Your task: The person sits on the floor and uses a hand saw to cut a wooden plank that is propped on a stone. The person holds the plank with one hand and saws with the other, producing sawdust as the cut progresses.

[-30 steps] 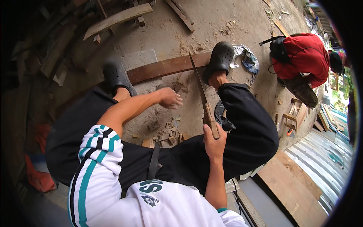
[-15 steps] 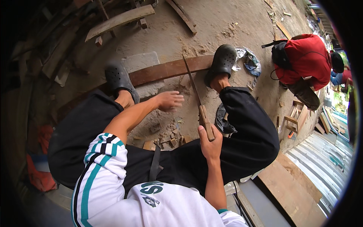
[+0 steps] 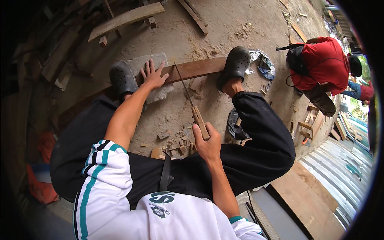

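Note:
A long reddish-brown plank runs across the ground in front of me, with a pale slab under its middle. My left hand presses on the plank with fingers spread, just right of my left clog. In my right hand is the wooden handle of a handsaw. Its thin blade points away from me and crosses over the plank, right of my left hand. Whether the teeth touch the wood I cannot tell. My right clog is at the plank's right part.
Wood offcuts litter the ground between my legs. A black plastic bag lies by my right shin. A person in red bends over at the right. Corrugated metal sheets and a brown board lie lower right.
My left hand has moved forward and left, from open air onto the plank. The saw in my right hand has shifted left, its blade now closer to my left hand.

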Available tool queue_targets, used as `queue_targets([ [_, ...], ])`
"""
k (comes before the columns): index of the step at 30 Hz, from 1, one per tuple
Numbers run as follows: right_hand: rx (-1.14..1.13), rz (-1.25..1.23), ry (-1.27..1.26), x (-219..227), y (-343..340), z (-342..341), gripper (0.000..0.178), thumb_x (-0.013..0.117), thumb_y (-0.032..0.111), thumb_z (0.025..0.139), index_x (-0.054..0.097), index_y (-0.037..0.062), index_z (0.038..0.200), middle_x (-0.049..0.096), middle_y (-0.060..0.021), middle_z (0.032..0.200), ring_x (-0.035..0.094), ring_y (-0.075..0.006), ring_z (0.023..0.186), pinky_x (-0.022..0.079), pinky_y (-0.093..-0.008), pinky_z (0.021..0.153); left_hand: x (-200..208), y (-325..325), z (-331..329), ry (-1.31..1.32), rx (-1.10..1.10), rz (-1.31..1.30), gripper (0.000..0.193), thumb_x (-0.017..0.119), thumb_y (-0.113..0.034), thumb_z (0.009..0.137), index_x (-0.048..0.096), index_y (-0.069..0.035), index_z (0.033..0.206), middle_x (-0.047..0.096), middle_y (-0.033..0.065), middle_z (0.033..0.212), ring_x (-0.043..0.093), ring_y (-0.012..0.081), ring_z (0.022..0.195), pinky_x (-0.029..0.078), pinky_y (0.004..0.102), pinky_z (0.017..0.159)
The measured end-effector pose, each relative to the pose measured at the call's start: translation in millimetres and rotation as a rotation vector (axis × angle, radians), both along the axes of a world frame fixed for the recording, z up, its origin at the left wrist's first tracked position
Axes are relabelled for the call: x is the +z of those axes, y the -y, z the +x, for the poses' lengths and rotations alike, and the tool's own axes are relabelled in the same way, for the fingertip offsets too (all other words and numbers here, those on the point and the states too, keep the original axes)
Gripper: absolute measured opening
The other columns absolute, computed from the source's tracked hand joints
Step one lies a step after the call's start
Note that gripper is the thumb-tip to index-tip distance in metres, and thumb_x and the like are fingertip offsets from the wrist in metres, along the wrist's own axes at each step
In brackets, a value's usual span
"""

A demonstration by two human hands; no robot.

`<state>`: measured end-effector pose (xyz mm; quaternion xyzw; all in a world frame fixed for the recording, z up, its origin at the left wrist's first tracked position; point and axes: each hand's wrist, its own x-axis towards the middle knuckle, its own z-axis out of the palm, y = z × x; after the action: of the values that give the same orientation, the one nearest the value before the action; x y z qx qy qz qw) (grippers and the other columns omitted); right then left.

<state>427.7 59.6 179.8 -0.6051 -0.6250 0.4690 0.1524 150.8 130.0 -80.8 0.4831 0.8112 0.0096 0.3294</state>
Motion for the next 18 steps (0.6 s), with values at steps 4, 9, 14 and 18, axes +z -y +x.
queue_targets([
  [4, 0.036, 0.002, 0.034, 2.0, 8.0, 1.9, 0.033, 0.069, 0.023, 0.092, 0.055, -0.0012, 0.075, 0.053, -0.0154, 0.057, 0.048, -0.0164, 0.050, 0.042, -0.0357, 0.051, 3.1, -0.2, -0.9, -0.002, -0.003, -0.031, 0.070, 0.047, -0.055, 0.097, 0.018, -0.035, 0.158, -0.015, 0.0218, 0.163, -0.020, 0.0414, 0.149, -0.012, 0.0665, 0.112],
  [9, 0.011, 0.016, -0.002, -12.7, 3.9, -12.6, 0.033, 0.066, 0.023, 0.093, 0.055, -0.0019, 0.076, 0.053, -0.0184, 0.058, 0.050, -0.0238, 0.050, 0.042, -0.0383, 0.053, 12.5, -2.3, 11.9, -0.002, 0.073, -0.059, 0.067, 0.047, -0.050, 0.098, 0.018, -0.037, 0.157, -0.018, 0.0204, 0.162, -0.023, 0.0412, 0.148, -0.014, 0.0684, 0.110],
  [14, 0.041, -0.009, 0.068, -31.4, -13.5, -31.9, 0.030, 0.064, 0.025, 0.096, 0.061, -0.0009, 0.082, 0.056, -0.0115, 0.062, 0.051, -0.0165, 0.058, 0.042, -0.0354, 0.057, 33.2, -13.1, 28.1, 0.079, 0.186, -0.113, 0.069, 0.050, -0.046, 0.098, 0.015, -0.038, 0.158, -0.023, 0.0164, 0.162, -0.025, 0.0407, 0.147, -0.014, 0.0714, 0.109],
  [18, 0.034, -0.064, 0.024, -1.1, 17.4, -15.9, 0.028, 0.062, 0.025, 0.097, 0.061, -0.0001, 0.083, 0.055, -0.0078, 0.062, 0.048, -0.0149, 0.058, 0.041, -0.0341, 0.057, 32.5, -8.9, 13.8, 0.070, 0.195, -0.162, 0.071, 0.051, -0.046, 0.097, 0.014, -0.039, 0.157, -0.021, 0.0141, 0.163, -0.023, 0.0408, 0.148, -0.011, 0.0743, 0.107],
])
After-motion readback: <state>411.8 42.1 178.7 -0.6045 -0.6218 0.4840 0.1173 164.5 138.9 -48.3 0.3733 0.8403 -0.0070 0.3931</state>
